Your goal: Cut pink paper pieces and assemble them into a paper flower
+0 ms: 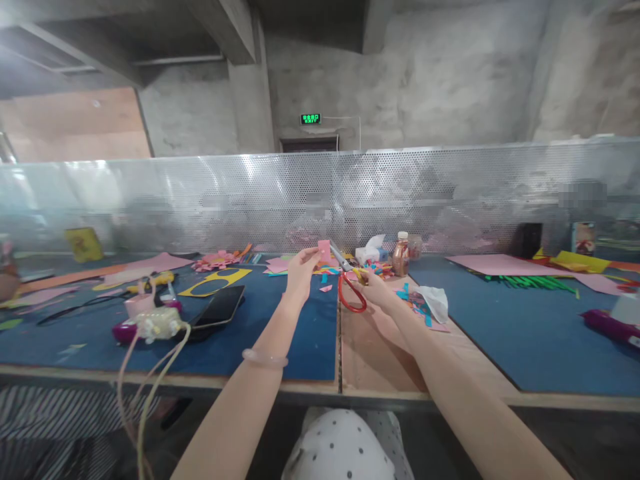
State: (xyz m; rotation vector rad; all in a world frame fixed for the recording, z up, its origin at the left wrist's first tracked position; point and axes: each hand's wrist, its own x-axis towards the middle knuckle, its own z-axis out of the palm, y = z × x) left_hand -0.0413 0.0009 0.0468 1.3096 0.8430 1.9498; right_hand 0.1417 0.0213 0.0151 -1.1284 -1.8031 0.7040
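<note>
My left hand point(304, 265) pinches a small piece of pink paper point(325, 251), held up above the far part of the table. Just to its right, my right hand point(373, 288) grips a pair of scissors point(353, 303) by a yellow inner handle, with a large red loop hanging below. The blades point up and left toward the pink paper's right edge; whether they touch it I cannot tell. A small pink scrap point(326, 289) lies on the blue mat under the hands.
A phone point(223, 310), a power strip with cords point(159, 325), a yellow sheet with round holes point(235, 278) and a yellow-handled tool point(153, 281) lie left. Right stand a bottle point(401, 257) and tissues point(371, 252), near paper scraps. A perforated metal screen point(260, 200) runs behind.
</note>
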